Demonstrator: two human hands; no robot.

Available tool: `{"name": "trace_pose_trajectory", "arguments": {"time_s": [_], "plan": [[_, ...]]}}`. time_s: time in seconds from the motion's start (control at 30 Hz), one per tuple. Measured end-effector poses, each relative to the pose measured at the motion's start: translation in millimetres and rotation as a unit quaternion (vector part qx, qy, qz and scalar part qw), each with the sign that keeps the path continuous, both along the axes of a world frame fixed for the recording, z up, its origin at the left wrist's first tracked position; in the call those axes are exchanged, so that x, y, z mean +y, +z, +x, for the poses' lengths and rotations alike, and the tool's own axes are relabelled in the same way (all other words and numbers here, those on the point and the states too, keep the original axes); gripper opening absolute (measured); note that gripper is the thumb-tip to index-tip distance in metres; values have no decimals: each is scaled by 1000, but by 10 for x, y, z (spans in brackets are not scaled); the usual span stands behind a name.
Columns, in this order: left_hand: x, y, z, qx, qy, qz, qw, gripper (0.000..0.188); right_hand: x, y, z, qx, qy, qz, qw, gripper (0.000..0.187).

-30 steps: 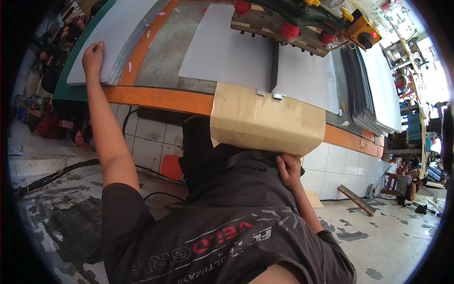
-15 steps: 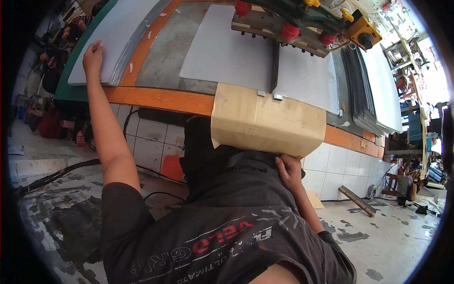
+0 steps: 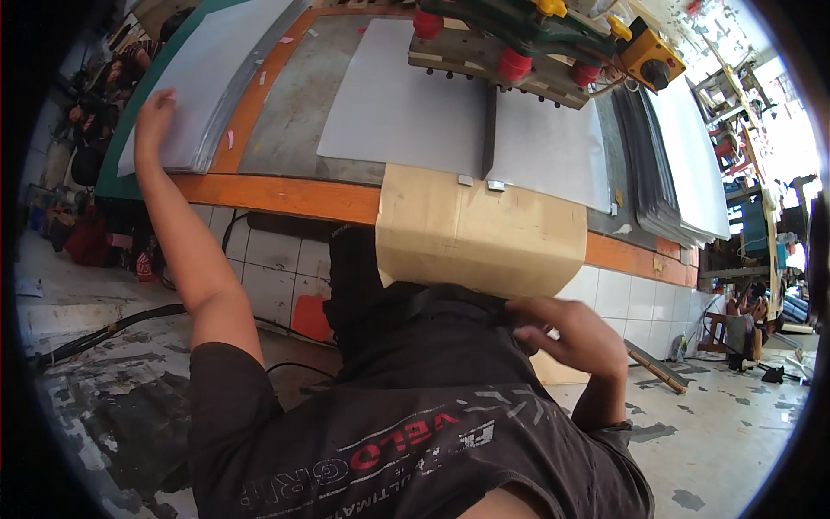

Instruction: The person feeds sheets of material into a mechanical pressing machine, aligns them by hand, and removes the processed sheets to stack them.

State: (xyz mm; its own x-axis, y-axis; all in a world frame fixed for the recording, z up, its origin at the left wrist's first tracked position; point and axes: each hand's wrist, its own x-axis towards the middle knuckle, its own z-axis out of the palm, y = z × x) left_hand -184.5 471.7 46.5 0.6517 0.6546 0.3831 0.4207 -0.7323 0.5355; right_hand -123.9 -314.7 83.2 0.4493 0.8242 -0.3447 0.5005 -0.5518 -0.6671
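Observation:
At the far left, my left hand [image 3: 154, 121] rests over the outer edge of a stack of whitish translucent sheets [image 3: 220, 69]. Its fingers are curled together and slightly blurred; whether they pinch a sheet I cannot make out. My right hand [image 3: 575, 336] hovers at my waist, thumb and fingers apart, holding nothing. Just beyond its fingers hangs a tan card sheet [image 3: 484, 233], bent over the table's front edge. Two whitish sheets [image 3: 406, 104] lie on the grey tabletop [image 3: 285, 104], with a dark bar [image 3: 489, 134] between them. Small metal blocks [image 3: 495, 186] sit on the card.
A green machine head [image 3: 519, 35] with red knobs overhangs the back of the table. Beside it is a yellow control box [image 3: 653, 65]. Another stack of sheets [image 3: 692, 156] stands at the right. An orange wooden edge [image 3: 285, 197] runs along the table front; cables [image 3: 112, 324] cross the floor.
My right hand has lifted from beside my waist, moved right and opened its fingers. My left hand has shifted slightly left and down along the stack. The whole view has shifted a little.

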Motion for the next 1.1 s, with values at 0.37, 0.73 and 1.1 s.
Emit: {"name": "trace_pose_trajectory", "arguments": {"time_s": [0.37, 0.73, 1.1], "plan": [[-253, 60, 43, 95, -115, 1, 989, 35, 716, -136, 734, -365, -156, 236, 887, 23], [-737, 39, 80, 39, -9, 178, 983, 28, 896, -448, 972, -407, -134, 214, 878, 23], [-3847, 139, 647, -38, -435, 66, 897, 27, 881, -520, 980, -411, -142, 214, 875, 20]]}}
